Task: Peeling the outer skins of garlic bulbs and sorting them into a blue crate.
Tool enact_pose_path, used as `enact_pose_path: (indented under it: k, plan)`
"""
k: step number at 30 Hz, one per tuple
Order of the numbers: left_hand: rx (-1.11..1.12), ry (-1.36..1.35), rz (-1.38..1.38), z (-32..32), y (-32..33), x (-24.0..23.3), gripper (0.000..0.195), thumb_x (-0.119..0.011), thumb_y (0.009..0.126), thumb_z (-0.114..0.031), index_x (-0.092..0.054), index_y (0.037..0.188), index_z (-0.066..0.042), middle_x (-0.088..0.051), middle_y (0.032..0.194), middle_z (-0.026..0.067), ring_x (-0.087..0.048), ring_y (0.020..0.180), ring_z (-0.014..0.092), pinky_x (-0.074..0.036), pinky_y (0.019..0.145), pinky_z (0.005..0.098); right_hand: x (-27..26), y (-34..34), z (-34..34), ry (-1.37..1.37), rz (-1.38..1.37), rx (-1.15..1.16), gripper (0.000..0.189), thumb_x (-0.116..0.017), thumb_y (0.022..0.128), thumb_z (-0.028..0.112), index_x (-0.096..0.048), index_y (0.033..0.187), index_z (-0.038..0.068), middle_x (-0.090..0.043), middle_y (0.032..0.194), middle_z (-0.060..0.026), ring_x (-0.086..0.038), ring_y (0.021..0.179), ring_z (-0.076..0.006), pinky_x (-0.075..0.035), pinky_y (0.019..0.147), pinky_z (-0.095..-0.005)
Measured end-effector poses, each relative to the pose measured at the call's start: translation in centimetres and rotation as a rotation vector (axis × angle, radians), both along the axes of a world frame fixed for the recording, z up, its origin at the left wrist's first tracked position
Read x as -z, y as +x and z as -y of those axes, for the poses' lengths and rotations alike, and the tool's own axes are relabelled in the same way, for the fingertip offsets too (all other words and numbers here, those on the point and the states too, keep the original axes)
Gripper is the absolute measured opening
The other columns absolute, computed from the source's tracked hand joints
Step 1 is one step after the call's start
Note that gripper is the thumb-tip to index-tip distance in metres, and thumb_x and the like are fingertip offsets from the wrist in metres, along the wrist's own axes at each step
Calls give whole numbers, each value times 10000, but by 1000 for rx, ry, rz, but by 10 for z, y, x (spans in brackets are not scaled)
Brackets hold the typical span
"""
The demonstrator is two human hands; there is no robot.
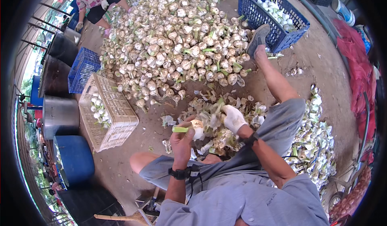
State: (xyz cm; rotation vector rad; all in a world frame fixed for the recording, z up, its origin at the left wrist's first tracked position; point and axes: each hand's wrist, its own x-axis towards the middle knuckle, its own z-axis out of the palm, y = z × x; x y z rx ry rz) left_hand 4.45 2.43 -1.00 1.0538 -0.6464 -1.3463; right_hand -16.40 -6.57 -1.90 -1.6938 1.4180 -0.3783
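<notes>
My bare left hand (pixel 180 139) holds a garlic bulb (pixel 198 129) with a short cut green stem (pixel 180 129) pointing left. The bulb's lower side is white and smooth, while brownish skin covers its top. To the right, my right hand (pixel 234 119), in a white glove, grips loose garlic skin (pixel 216 112) a little apart from the bulb. Beneath both hands, a heap of garlic peelings (pixel 225 142) lies on the floor between my legs. Ahead of me rises a large pile of unpeeled garlic bulbs (pixel 181 44) with stubby stems.
A cream plastic crate (pixel 121 129) at left and a blue crate (pixel 287 40) at far right contain white bulbs. My shoe (pixel 259 38) is beside the blue crate. More peelings (pixel 316 144) lie at right. Metal pots (pixel 60 117) and a blue barrel (pixel 75 159) line the left. Another person (pixel 93 2) sits beyond.
</notes>
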Motion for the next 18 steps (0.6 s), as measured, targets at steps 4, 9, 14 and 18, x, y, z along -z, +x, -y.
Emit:
enact_pose_path:
  k: [4, 9, 14, 18]
  plan:
    - [55, -51, 262, -1, -2, -6, 332, -715, 883, 13, -637, 1206, -8, -567, 1401, 162, -579, 1245, 230, -513, 1014, 348, 2, -5, -7, -73, 116, -175, 442, -686, 864, 395, -651, 1117, 34, -688, 1008, -210, -663, 1007, -397, -520, 859, -453]
    - [86, 31, 363, 1, -20, 1, 331, -757, 845, 24, -641, 1149, -34, -534, 1442, 170, -576, 1249, 215, -510, 1007, 318, -13, 19, -30, -138, 129, -195, 241, -616, 911, 238, -654, 1020, 26, -679, 936, -222, -652, 917, -433, -523, 786, -497]
    - [148, 28, 470, -1, -23, 18, 289, -745, 851, 30, -626, 1105, -38, -576, 1388, 176, -592, 1228, 233, -519, 986, 331, -12, 19, -29, -114, -108, -182, 163, -629, 865, 199, -651, 925, 50, -681, 849, -210, -678, 815, -419, -540, 716, -496]
    - [36, 12, 142, 9, -11, 20, 207, -678, 922, -18, -636, 1123, -46, -595, 1360, 193, -589, 1244, 289, -512, 1015, 397, 9, 12, -20, -86, -67, -105, 177, -617, 856, 202, -652, 913, 38, -678, 848, -226, -676, 823, -434, -539, 736, -507]
